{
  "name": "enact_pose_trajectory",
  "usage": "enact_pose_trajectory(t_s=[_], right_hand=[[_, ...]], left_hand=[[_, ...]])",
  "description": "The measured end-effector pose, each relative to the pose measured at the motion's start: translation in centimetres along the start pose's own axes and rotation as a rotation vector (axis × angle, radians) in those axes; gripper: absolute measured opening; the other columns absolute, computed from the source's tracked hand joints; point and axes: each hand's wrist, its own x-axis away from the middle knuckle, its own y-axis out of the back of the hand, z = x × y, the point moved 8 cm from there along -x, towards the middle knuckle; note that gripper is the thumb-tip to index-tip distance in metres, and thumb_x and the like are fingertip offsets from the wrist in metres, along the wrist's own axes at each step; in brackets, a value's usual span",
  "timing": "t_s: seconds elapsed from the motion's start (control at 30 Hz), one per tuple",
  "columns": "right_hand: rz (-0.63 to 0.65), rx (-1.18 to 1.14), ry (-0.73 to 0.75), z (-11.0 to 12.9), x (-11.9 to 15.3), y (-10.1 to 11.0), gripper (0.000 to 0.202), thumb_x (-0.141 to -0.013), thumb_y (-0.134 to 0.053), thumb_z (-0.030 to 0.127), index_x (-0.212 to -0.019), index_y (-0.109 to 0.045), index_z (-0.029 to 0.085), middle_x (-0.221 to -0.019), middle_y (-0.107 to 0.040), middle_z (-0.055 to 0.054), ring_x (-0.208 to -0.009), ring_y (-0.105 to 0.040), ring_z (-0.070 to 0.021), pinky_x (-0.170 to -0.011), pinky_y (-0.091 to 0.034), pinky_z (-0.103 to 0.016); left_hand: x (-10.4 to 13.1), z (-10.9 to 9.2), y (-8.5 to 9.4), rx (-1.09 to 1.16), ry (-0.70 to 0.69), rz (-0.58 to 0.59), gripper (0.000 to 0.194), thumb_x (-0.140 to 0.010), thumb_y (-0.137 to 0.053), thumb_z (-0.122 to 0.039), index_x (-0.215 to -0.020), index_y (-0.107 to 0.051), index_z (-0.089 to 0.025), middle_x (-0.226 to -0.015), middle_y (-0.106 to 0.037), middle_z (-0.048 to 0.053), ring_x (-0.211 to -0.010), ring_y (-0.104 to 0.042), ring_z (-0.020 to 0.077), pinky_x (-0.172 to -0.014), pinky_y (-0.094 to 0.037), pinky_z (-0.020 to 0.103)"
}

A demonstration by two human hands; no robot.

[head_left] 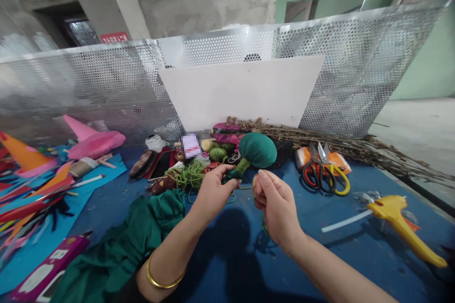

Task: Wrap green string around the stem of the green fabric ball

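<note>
My left hand (216,189) is closed around the lower end of a stuffed green fabric ball (259,149). Below the ball, its narrow neck (243,165) is wound with lighter green yarn. To the right of that neck, my right hand (277,203) is closed in a pinch. Dark green yarn (265,223) hangs beside and below the right hand; the fingers hide where it is gripped. A green cloth (131,236) lies crumpled by my left forearm. Behind my left hand sits a tangle of bright green yarn (194,173).
Scissors (320,170) with black and yellow handles lie at right on an orange packet. A yellow hot glue gun (398,220) rests nearer. Dry stems (337,139) run along the back, before a white board (241,90). Pink and orange cones (94,142) and paper strips crowd the left.
</note>
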Motion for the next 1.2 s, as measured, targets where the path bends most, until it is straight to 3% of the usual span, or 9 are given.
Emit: enact_pose_trajectory(t_s=[0.13, 0.23, 0.4, 0.53, 0.6, 0.7, 0.87, 1.03, 1.2], right_hand=[[0.012, -0.057, 0.013, 0.2, -0.2, -0.1, 0.042, -0.089, -0.058, 0.043, -0.058, -0.043, 0.020, -0.051, -0.036, 0.007, -0.044, -0.026, -0.0074, -0.042, -0.018, -0.023], [0.041, 0.004, 0.044, 0.7, -0.1, -0.3, 0.041, -0.093, -0.054, 0.041, -0.060, -0.043, 0.020, -0.053, -0.041, 0.005, -0.047, -0.033, -0.0088, -0.043, -0.023, -0.023], [0.197, 0.288, 0.251, 2.4, 0.6, -1.2, 0.035, -0.099, -0.044, 0.033, -0.067, -0.049, 0.021, -0.065, -0.054, 0.000, -0.064, -0.054, -0.0144, -0.061, -0.042, -0.027], [0.327, 0.544, 0.479, 4.3, 1.7, -2.3, 0.022, -0.098, -0.043, 0.020, -0.080, -0.054, 0.021, -0.089, -0.065, -0.006, -0.089, -0.062, -0.0189, -0.077, -0.046, -0.030], [0.325, 0.627, 0.585, 5.4, 2.1, -2.4, 0.021, -0.096, -0.044, 0.015, -0.078, -0.053, 0.021, -0.099, -0.064, -0.008, -0.090, -0.062, -0.0176, -0.076, -0.047, -0.029], [0.291, 0.712, 0.680, 6.8, 2.1, -2.2, 0.022, -0.094, -0.048, 0.014, -0.074, -0.052, 0.020, -0.093, -0.057, -0.007, -0.078, -0.056, -0.0145, -0.068, -0.045, -0.026], [0.533, 0.715, 0.525, 6.3, 1.1, -2.8, 0.028, -0.097, -0.047, 0.021, -0.069, -0.052, 0.020, -0.082, -0.053, -0.004, -0.074, -0.053, -0.0142, -0.065, -0.045, -0.026], [0.401, 0.761, 0.423, 6.5, -0.4, -1.4, 0.031, -0.095, -0.049, 0.023, -0.065, -0.056, 0.019, -0.079, -0.055, -0.003, -0.071, -0.054, -0.0144, -0.063, -0.043, -0.026], [0.297, 0.860, 0.372, 6.0, -1.6, -0.2, 0.031, -0.092, -0.053, 0.022, -0.062, -0.057, 0.019, -0.079, -0.058, -0.003, -0.070, -0.056, -0.0149, -0.064, -0.043, -0.028]], left_hand=[[0.1, 0.2, 0.0, 0.101, 0.047, 0.098, 0.038, -0.074, -0.064, -0.028, -0.108, -0.066, -0.013, -0.095, -0.072, 0.006, -0.079, -0.065, 0.0186, -0.072, -0.050, 0.028], [0.0, 0.1, 0.3, 0.123, 0.039, 0.095, 0.035, -0.074, -0.063, -0.026, -0.107, -0.064, -0.013, -0.093, -0.071, 0.005, -0.080, -0.065, 0.0186, -0.073, -0.050, 0.029], [0.0, -0.7, 0.8, -0.159, -0.033, 0.029, 0.027, -0.074, -0.060, -0.022, -0.100, -0.064, -0.015, -0.086, -0.071, 0.003, -0.079, -0.065, 0.0200, -0.076, -0.050, 0.030], [0.3, -1.1, 1.6, -0.397, -0.048, -0.069, 0.022, -0.075, -0.060, -0.022, -0.096, -0.066, -0.020, -0.089, -0.072, 0.004, -0.087, -0.066, 0.0247, -0.080, -0.048, 0.035], [0.5, -1.2, 2.0, -0.473, -0.049, -0.103, 0.022, -0.077, -0.060, -0.023, -0.098, -0.066, -0.021, -0.091, -0.073, 0.005, -0.092, -0.066, 0.0271, -0.084, -0.047, 0.037], [0.7, -1.5, 1.8, -0.590, -0.061, -0.094, 0.023, -0.079, -0.059, -0.025, -0.101, -0.066, -0.022, -0.096, -0.074, 0.007, -0.087, -0.067, 0.0271, -0.080, -0.046, 0.037], [1.2, -2.4, 0.4, -0.835, -0.125, -0.010, 0.024, -0.083, -0.055, -0.020, -0.105, -0.066, -0.021, -0.095, -0.075, 0.008, -0.085, -0.069, 0.0282, -0.073, -0.047, 0.036], [2.3, -2.8, -2.0, -1.016, -0.310, 0.152, 0.017, -0.084, -0.054, -0.017, -0.096, -0.065, -0.022, -0.084, -0.073, 0.005, -0.079, -0.069, 0.0258, -0.066, -0.046, 0.032], [3.6, -3.0, -4.4, -1.154, -0.627, 0.255, 0.015, -0.084, -0.051, -0.012, -0.092, -0.061, -0.018, -0.076, -0.068, 0.004, -0.070, -0.065, 0.0235, -0.060, -0.045, 0.031]])
